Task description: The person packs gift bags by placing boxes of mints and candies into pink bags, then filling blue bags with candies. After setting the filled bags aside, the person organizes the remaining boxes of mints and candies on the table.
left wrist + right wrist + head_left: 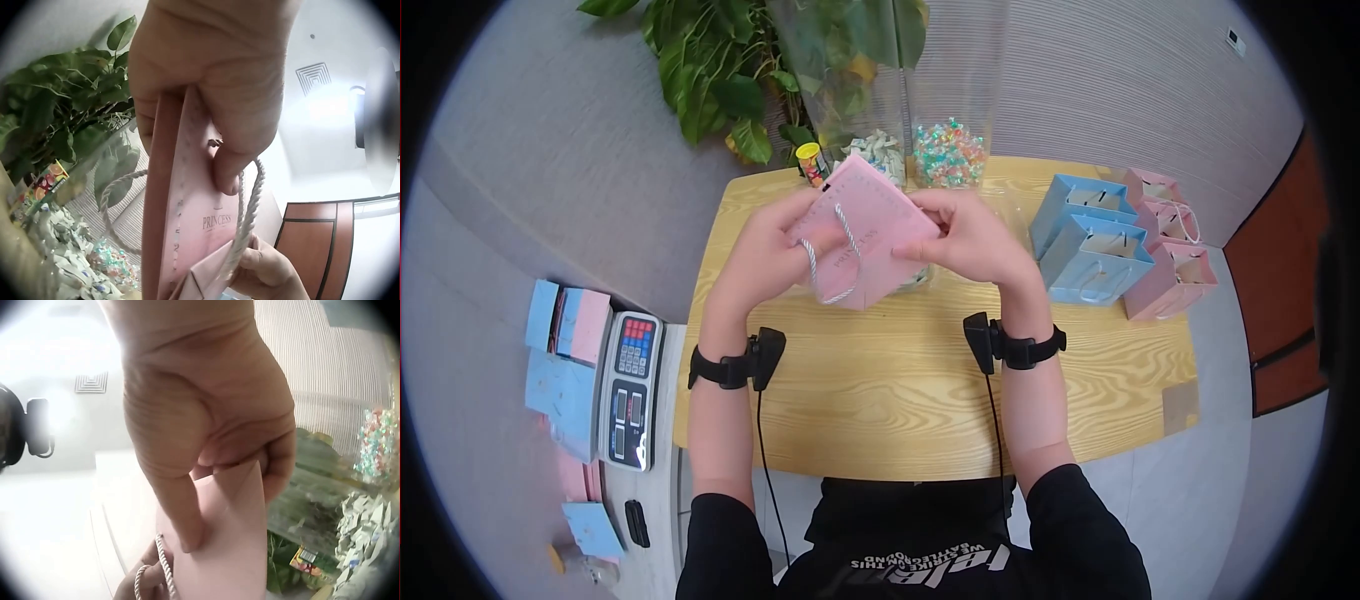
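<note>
A pink paper gift bag (878, 235) with white rope handles is held up over the table between both hands. It looks mostly flat, and the word PRINCESS shows on its face in the left wrist view. My left hand (772, 250) grips one edge, its thumb on the printed face beside the rope handle (253, 194). At the opposite end, my right hand (972, 238) pinches the bag, thumb on the front and fingers behind. A folded corner of pink paper (240, 487) sticks up by the right fingers.
Blue gift bags (1095, 260) and pink gift bags (1170, 280) stand at the table's right. Clear bins with wrapped candies (950, 152) and white packets (878, 155) are at the back, near a yellow-lidded container (808, 152). A scale (630, 390) and flat bags (560, 390) lie left.
</note>
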Tool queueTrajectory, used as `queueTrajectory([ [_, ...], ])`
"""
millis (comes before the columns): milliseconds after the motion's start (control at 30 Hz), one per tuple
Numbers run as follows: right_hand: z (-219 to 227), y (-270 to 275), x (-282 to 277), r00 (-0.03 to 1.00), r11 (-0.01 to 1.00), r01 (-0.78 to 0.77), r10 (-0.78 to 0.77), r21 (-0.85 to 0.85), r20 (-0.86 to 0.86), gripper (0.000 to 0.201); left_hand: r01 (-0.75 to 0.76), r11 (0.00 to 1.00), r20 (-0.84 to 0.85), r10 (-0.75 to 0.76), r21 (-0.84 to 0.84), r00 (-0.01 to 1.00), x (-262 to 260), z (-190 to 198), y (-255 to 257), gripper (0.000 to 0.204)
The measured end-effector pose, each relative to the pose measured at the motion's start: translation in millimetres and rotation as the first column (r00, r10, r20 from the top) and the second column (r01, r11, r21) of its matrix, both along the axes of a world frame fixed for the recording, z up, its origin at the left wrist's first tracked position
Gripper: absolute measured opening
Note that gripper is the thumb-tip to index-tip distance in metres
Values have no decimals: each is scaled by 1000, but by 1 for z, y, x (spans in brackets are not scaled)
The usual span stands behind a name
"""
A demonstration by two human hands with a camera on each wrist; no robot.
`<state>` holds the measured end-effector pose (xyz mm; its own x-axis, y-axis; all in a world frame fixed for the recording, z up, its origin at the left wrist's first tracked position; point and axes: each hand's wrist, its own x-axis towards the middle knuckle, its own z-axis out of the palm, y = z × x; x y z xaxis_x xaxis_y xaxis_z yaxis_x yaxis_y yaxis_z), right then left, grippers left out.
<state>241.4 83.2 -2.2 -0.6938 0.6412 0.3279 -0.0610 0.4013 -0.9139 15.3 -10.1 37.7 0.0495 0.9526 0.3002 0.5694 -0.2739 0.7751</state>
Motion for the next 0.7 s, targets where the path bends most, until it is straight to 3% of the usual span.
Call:
queueTrajectory([
  [67, -2, 0, -5, 999, 999, 33, -33, -28, -13, 31, 5, 1000, -95, -3, 22, 995, -6, -3, -5, 40],
  [133, -2, 0, -10, 997, 996, 72, -74, -56, -35, 29, -55, 934, 305, -59, 353, 950, -19, -12, -5, 57],
  [167, -2, -1, -12, 987, 990, 117, -125, -80, -102, 27, -52, 935, 298, -59, 352, 953, -23, -13, -7, 57],
  [233, -3, -4, -18, 971, 982, 157, -174, -107, -167, 26, -315, 902, 647, 54, 295, 761, -26, -13, -12, 68],
  [267, -2, -6, -22, 923, 965, 177, -231, -192, -308, 27, -316, 901, 645, 55, 297, 762, -26, -16, -15, 68],
  [300, -2, -8, -27, 853, 944, 182, -291, -276, -434, 29, -213, 957, 642, 38, 197, 766, -27, -22, -18, 69],
  [333, -3, -9, -31, 854, 946, 177, -285, -273, -436, 29, -105, 990, 642, 22, 92, 767, -26, -23, -22, 69],
  [400, -7, -13, -41, 808, 942, 29, -218, -334, -547, 30, -126, 981, 584, 15, 149, 811, -10, -29, -24, 65],
  [467, -12, -19, -51, 822, 948, -23, -163, -317, -545, 30, -146, 968, 525, 18, 202, 851, -11, -33, -26, 60],
  [567, -20, -23, -59, 863, 970, -38, -89, -241, -497, 30, -208, 973, 456, 142, 98, 878, -25, -40, -30, 47],
  [633, -19, -25, -57, 888, 984, -9, -73, -175, -454, 31, -260, 896, 224, 187, 361, 956, -26, -40, -38, 33],
  [700, -10, -31, -52, 968, 992, 113, -97, 59, -231, 31, -271, 897, 279, 177, 348, 944, -37, -39, -43, 31],
])
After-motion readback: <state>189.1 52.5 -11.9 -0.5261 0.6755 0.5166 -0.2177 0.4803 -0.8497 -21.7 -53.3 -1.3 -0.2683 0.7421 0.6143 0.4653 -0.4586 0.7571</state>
